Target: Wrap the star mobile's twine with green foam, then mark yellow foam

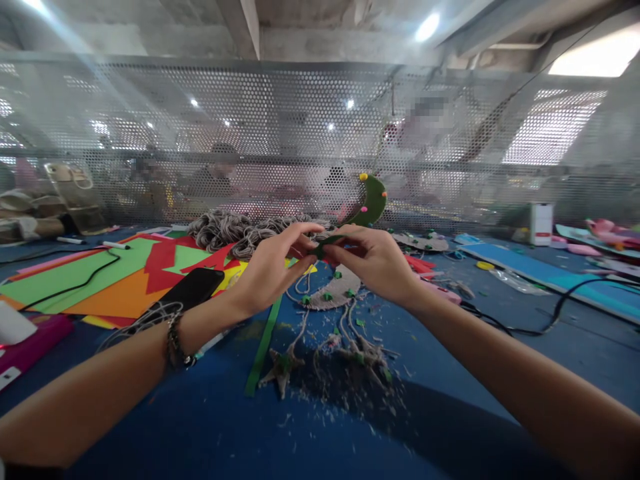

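Between my two hands, above the blue table, is a small piece of dark green felt [323, 248]. My left hand [273, 263] pinches its left end with thumb and fingers. On its other side, my right hand [373, 257] grips the felt with bent fingers. Just below them lies a grey crescent [330, 292] dotted with small green pieces. Cords run from it to grey yarn-wrapped stars [283, 370] nearer to me. A long green felt strip [263, 347] lies to the left of the cords.
Coloured felt sheets [120, 267] and a black phone [195, 285] lie at left. Behind my hands are grey cord bundles [225, 230] and a green crescent [373, 203] with pompoms. A black cable [555, 313] crosses the right side. A perforated metal screen [280, 147] stands behind the table.
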`<state>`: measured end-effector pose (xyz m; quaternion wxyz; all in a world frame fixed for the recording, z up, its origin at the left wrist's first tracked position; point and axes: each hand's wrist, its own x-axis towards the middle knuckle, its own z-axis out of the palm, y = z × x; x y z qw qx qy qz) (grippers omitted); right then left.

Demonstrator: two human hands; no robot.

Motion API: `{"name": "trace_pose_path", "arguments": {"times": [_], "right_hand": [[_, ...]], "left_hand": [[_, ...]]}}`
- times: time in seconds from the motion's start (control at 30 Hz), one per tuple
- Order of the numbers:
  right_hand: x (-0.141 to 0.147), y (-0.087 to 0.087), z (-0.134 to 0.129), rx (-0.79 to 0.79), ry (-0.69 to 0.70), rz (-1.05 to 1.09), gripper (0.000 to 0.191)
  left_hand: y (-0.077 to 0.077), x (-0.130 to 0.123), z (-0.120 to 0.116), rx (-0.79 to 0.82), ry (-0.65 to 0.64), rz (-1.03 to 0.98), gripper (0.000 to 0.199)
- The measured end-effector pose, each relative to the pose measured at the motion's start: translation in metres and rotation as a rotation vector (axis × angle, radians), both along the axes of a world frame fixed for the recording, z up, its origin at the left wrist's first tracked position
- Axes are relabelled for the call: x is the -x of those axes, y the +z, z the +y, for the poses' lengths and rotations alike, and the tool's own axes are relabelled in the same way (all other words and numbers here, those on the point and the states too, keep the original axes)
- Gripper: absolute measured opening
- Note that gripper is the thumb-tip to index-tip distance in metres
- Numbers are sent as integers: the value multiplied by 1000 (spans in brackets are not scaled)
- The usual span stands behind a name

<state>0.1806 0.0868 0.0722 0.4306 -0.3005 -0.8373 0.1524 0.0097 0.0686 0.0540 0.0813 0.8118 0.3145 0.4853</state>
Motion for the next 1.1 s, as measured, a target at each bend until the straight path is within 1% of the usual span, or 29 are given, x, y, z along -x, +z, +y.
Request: {"name": "trace_pose_path", "arguments": {"times": [0.07, 0.2, 0.33, 0.43, 0.53, 0.63, 0.7, 0.77, 0.87, 0.93, 1.03, 1.1], "right_hand": [[1, 1, -1, 27, 8, 15, 15], [3, 3, -2, 117, 15, 53, 15], [3, 5, -2, 141, 88, 34, 11], [3, 3, 1, 159, 131, 44, 9], [2, 0, 4, 137, 125, 58, 11], [1, -3, 7, 120, 105, 66, 10], [1, -5, 7, 127, 103, 66, 9], [1, -6, 8, 120, 92, 66, 10], [1, -6, 8, 98, 64, 73, 14], [1, -5, 8, 109, 66, 75, 17], [2, -2, 6, 124, 56, 64, 18], [2, 0, 5, 150, 45, 38, 15]], "left_hand": [[-1, 1, 2, 53, -10, -42, 29], [-1, 3, 8, 193, -22, -94, 20], [-1, 2, 10, 266, -31, -170, 17], [-1, -2, 7, 305, -45, -221, 19], [-4, -7, 3, 343, -68, -251, 25], [-8, -9, 2, 285, -96, -236, 29], [-11, -9, 4, 210, -102, -204, 27], [-13, -8, 6, 171, -84, -175, 24], [-14, -7, 8, 182, -55, -162, 21], [-14, -8, 8, 208, -63, -184, 21], [-13, -9, 6, 238, -98, -239, 29], [-13, -9, 6, 227, -100, -257, 34]]}}
